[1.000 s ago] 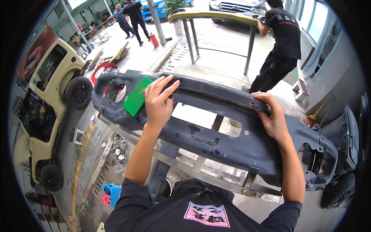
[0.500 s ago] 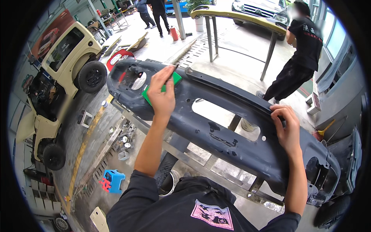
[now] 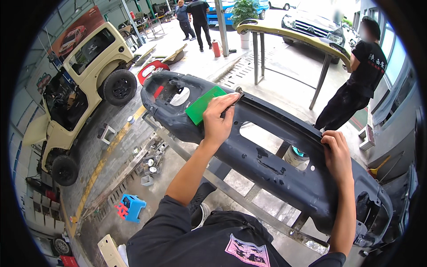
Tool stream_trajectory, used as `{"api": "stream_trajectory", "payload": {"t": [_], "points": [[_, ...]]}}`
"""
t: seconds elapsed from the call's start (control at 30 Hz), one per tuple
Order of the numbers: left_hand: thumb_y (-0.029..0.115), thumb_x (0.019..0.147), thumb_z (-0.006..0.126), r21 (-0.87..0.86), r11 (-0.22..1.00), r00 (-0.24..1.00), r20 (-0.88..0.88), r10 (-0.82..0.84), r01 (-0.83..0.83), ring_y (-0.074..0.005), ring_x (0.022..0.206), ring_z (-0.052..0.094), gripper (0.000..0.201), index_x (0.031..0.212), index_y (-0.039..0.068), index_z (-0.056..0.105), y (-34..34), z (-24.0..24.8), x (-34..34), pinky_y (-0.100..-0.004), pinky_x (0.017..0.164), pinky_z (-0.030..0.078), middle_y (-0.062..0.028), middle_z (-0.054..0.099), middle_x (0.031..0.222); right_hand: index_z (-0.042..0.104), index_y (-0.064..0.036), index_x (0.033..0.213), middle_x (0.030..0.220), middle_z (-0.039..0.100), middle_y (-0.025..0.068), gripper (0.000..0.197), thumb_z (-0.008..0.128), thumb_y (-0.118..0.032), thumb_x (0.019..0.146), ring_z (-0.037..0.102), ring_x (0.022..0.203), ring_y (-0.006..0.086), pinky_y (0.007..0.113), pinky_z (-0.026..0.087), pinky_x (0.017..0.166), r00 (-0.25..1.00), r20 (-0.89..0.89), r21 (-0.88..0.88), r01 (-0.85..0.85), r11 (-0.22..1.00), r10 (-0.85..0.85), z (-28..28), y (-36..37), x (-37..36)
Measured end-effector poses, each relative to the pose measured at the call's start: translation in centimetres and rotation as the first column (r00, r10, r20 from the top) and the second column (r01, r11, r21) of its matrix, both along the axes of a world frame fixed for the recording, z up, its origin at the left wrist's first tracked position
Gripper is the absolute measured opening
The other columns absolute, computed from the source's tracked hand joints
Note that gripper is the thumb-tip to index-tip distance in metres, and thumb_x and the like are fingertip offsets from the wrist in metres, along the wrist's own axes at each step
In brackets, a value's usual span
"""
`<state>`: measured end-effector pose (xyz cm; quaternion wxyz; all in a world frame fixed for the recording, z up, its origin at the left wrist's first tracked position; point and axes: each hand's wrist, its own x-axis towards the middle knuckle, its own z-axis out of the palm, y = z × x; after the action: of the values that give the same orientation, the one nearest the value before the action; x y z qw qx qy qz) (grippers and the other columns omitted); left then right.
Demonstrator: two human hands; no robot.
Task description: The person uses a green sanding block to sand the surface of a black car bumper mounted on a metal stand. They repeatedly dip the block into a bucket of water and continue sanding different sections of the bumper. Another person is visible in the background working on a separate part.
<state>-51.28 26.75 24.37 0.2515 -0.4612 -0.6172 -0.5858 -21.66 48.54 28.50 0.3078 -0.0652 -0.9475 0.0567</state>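
Note:
A long dark grey car bumper [image 3: 284,147] with cut-out openings lies across a metal stand in front of me. Close to its left end rests a flat green rectangular sheet [image 3: 202,105], partly behind my left hand [image 3: 219,118]. The left fingers are pinched together beside the sheet's right edge, near the end of the bumper's raised far rim. Something small and dark shows at these fingers, too little to name. My right hand [image 3: 336,155] has its fingers bent over the far rim toward the bumper's right side, gripping it.
Under the bumper are the metal stand [image 3: 222,182] and a bucket [image 3: 296,158]. A blue stool [image 3: 132,208] stands at lower left, near a cream off-road vehicle [image 3: 95,66]. Beyond, a person in black [image 3: 356,80] is beside a yellowish panel [image 3: 293,32] on a rack.
My left hand has shifted right along the bumper, uncovering more of the green sheet. The right hand stays on the rim. The whole view has swung slightly.

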Motion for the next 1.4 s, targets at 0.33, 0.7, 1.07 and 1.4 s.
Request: {"api": "stream_trajectory", "payload": {"t": [0.33, 0.7, 1.07, 1.4], "points": [[-0.007, 0.082, 0.063, -0.040, 0.998, 0.998, -0.010, -0.055, 0.054, -0.0265, 0.102, 0.069, 0.034, 0.112, 0.005, 0.075, 0.0, 0.4, 1.1, -0.0355, 0.092, 0.052, -0.0108, 0.075, 0.112, 0.062, 0.0007, 0.115, 0.115, 0.060, 0.0148, 0.032, 0.066, 0.010, 0.084, 0.062, 0.107, 0.0305, 0.034, 0.050, 0.093, 0.987, -0.150, -0.251, -0.090, 0.964, 0.053, -0.5, 0.4, 0.4], [-0.015, 0.077, 0.061, -0.148, 0.986, 0.936, -0.329, -0.126, 0.080, -0.0269, 0.106, 0.069, 0.040, 0.111, 0.003, 0.075, 3.1, 1.6, 3.5, -0.0352, 0.094, 0.051, -0.0124, 0.074, 0.113, 0.064, 0.0027, 0.115, 0.084, 0.051, 0.0079, 0.024, 0.050, -0.013, 0.105, 0.048, 0.076, 0.0149, 0.028, 0.042, 0.073, 0.989, -0.142, -0.533, -0.049, 0.845, -0.032, -1.8, 1.9, -0.6], [-0.011, 0.069, 0.064, -0.322, 0.946, 0.851, -0.506, -0.142, -0.034, -0.0247, 0.112, 0.065, 0.053, 0.116, 0.010, 0.076, 4.9, 1.9, 5.5, -0.0360, 0.094, 0.049, -0.0039, 0.072, 0.121, 0.063, -0.0026, 0.124, 0.102, 0.071, 0.0152, 0.037, 0.074, -0.017, 0.092, 0.068, 0.095, 0.0239, 0.033, 0.051, 0.085, 0.996, -0.092, -0.580, -0.052, 0.813, -0.003, -1.5, 1.8, 0.3], [-0.007, 0.073, 0.063, -0.455, 0.884, 0.806, -0.479, -0.347, 0.110, -0.0265, 0.121, 0.059, 0.049, 0.116, 0.013, 0.076, 7.7, 3.2, 10.2, -0.0423, 0.104, 0.042, -0.0029, 0.068, 0.128, 0.065, -0.0045, 0.118, 0.093, 0.072, 0.0175, 0.035, 0.070, 0.005, 0.084, 0.071, 0.082, 0.0290, 0.036, 0.053, 0.074, 0.988, -0.151, -0.537, -0.047, 0.843, -0.041, -2.2, 2.2, -0.5]]}}
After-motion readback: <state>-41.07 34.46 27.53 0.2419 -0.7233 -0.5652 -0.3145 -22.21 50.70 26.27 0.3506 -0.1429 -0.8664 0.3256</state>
